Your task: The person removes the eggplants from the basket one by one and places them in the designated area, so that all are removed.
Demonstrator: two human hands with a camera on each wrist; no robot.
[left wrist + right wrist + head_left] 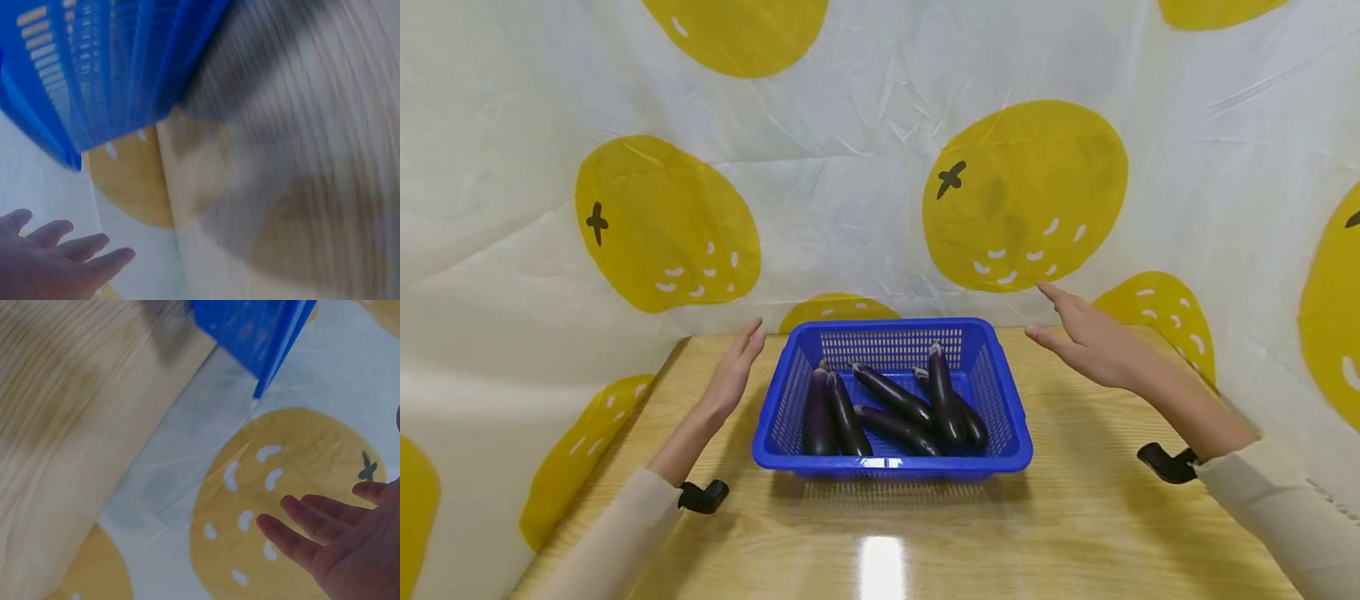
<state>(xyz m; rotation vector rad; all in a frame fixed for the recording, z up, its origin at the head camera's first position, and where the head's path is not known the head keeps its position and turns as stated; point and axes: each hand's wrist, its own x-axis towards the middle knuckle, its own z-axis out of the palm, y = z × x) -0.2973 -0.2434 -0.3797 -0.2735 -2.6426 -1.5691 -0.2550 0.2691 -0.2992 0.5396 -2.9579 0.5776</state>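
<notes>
A blue plastic basket with slotted walls stands in the middle of the wooden table. Several dark purple eggplants lie in it, two side by side at the left and others crossing at the right. Just off the basket's left wall, my left hand is held up with straight fingers and nothing in it. On the other side, my right hand hovers farther from the basket, its fingers extended and thumb apart, also holding nothing. Both wrist views show spread fingers apart from the blue wall.
The wooden table reaches back to a white cloth printed with large yellow fruit, which hangs behind and along the sides. A black wrist device is on the left wrist, another on the right.
</notes>
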